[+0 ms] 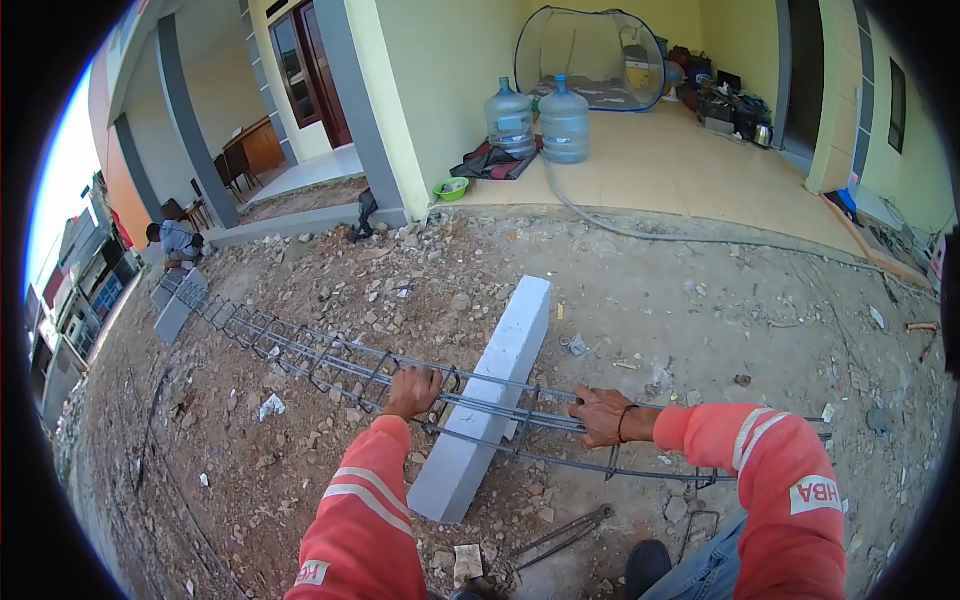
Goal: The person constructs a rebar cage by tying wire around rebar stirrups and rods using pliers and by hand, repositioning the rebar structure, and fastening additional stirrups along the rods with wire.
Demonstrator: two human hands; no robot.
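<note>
A long rebar cage [330,362] of steel bars and square stirrups runs from the far left across to my right side. It rests across a pale grey block [465,445] that lies at a slant on the ground. Just left of the block, my left hand [413,391] is closed around the cage's upper bars. Right of the block, my right hand [602,415] grips the bars, its fingers curled and partly hidden. Below the cage lie pincers [572,530] with long handles, and a loose stirrup [700,530] sits near my shoe.
Far left, a person [178,243] crouches near the cage's other end, by more grey blocks [180,305]. Rubble covers the ground. Behind, a tiled porch [690,185] holds two water jugs [565,125], a hose [640,236], a green bowl [452,189] and a mesh tent [590,60].
</note>
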